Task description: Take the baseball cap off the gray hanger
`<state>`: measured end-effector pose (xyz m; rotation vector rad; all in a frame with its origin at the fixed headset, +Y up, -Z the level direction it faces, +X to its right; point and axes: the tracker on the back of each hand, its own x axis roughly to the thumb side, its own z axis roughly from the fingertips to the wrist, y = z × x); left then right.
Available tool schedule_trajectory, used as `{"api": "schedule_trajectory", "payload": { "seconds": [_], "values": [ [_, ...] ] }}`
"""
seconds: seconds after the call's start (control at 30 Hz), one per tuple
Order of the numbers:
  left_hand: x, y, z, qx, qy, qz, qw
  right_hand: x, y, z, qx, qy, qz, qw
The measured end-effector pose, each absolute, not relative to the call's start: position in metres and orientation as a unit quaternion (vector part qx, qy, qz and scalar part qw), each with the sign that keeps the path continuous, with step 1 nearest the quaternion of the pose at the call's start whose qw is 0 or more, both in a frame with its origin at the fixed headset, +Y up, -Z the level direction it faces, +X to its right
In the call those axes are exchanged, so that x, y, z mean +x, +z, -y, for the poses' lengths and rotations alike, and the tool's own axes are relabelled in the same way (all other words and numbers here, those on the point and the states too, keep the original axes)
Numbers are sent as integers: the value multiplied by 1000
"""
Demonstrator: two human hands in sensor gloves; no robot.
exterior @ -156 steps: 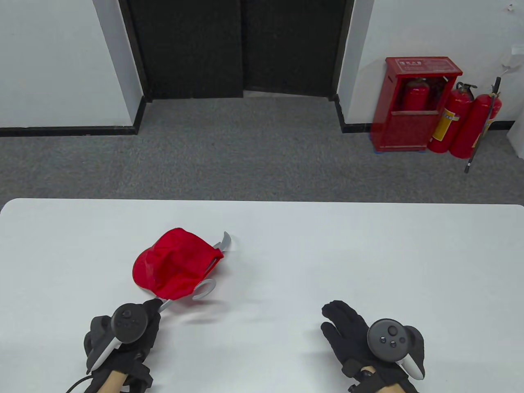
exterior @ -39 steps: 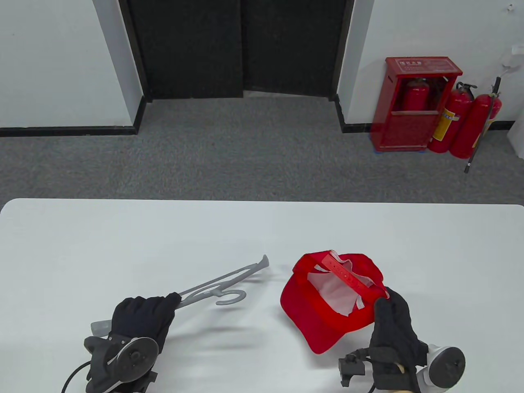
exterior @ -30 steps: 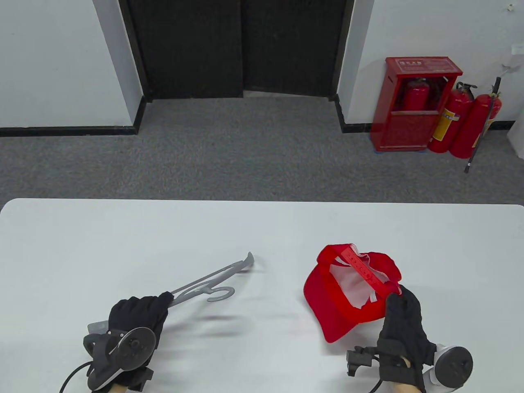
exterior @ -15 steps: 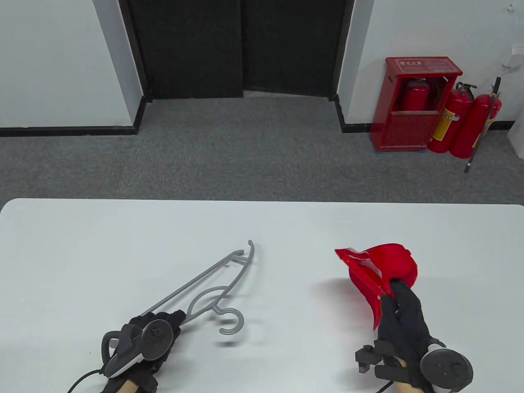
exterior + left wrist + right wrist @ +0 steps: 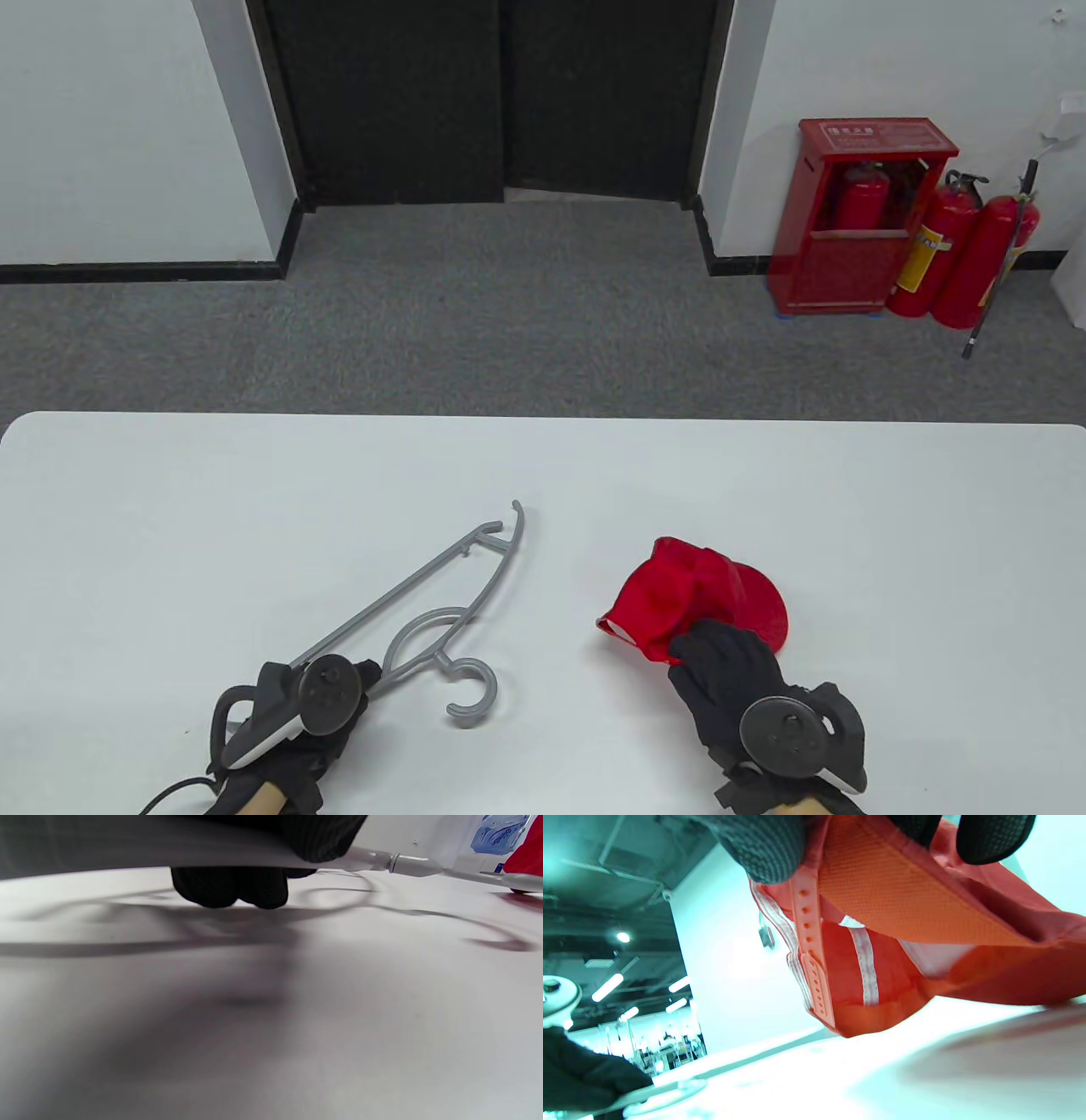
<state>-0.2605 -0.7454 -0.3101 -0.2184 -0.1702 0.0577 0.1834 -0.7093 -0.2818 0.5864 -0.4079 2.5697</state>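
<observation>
Baseball cap (image 5: 708,594): off gray hanger (image 5: 424,603), set on surface (image 5: 543,475).
Right hand (image 5: 730,679) fingers (image 5: 763,844) pinch its back strap; left hand (image 5: 314,713) grips hanger end. Risk: strap snagging on release.

A red cabinet (image 5: 867,216) and fire extinguishers (image 5: 976,259) stand beyond the white table (image 5: 170,526).

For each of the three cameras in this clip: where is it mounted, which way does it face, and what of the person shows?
Table view: high, looking down at the white table; gray hanger, red cap, left hand, right hand.
Left wrist view: low, skimming the tabletop; gloved fingers at top.
Right wrist view: low under the hand, facing the cap's underside and strap; fingertips on it.
Shared: the cap shows in all three.
</observation>
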Motion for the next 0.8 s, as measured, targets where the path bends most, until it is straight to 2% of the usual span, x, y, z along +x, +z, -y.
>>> {"api": "schedule_trajectory", "payload": {
  "seconds": [0.23,0.8],
  "values": [
    [-261,-312,749,-126,23,83,988,184,-292,728,197,953,79,215],
    [-262,-313,747,-158,17,76,984,178,-297,739,187,960,24,207]
  ]
}}
